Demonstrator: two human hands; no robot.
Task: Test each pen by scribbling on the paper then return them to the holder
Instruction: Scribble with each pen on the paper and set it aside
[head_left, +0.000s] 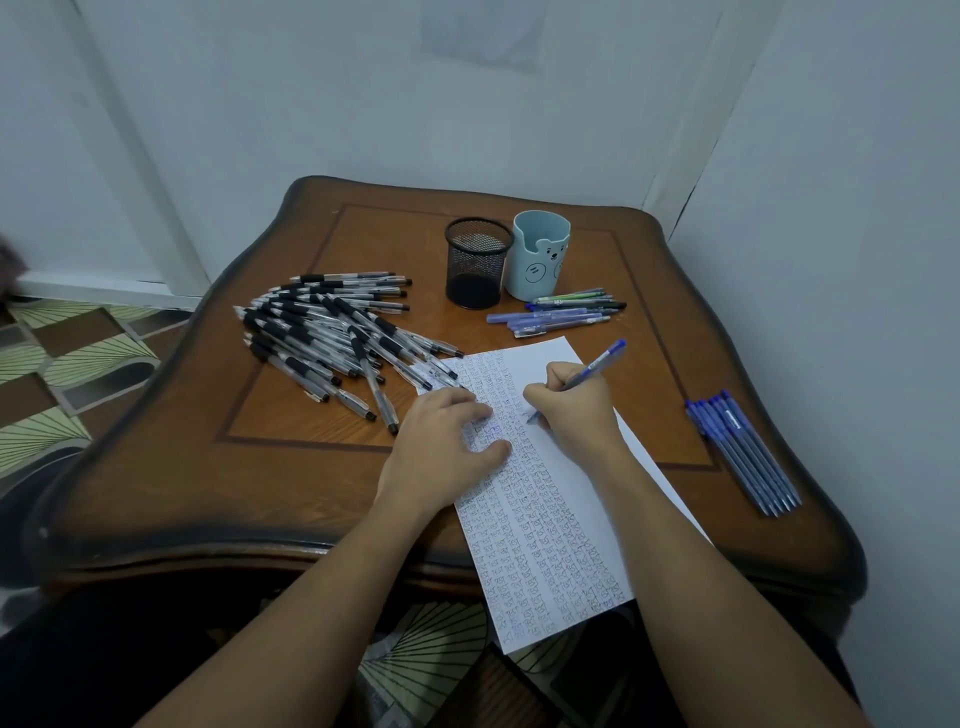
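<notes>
At frame centre the right hand (569, 402) grips a blue pen (597, 365), tip on the paper (540, 514), the left hand (447, 434) pressing it flat-fingered, below two holders (506, 262).

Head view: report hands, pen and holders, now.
Right hand grips blue translucent pen, tip on scribbled white paper. Left hand flat, pressing the paper. Black mesh holder and pale blue bear holder show no pens. Nothing in the pen's way.

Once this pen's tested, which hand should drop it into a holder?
Right. The right hand grips the pen, and the mesh holder and cup stand beyond it. The left hand lies flat on the paper, steadying it.
</notes>
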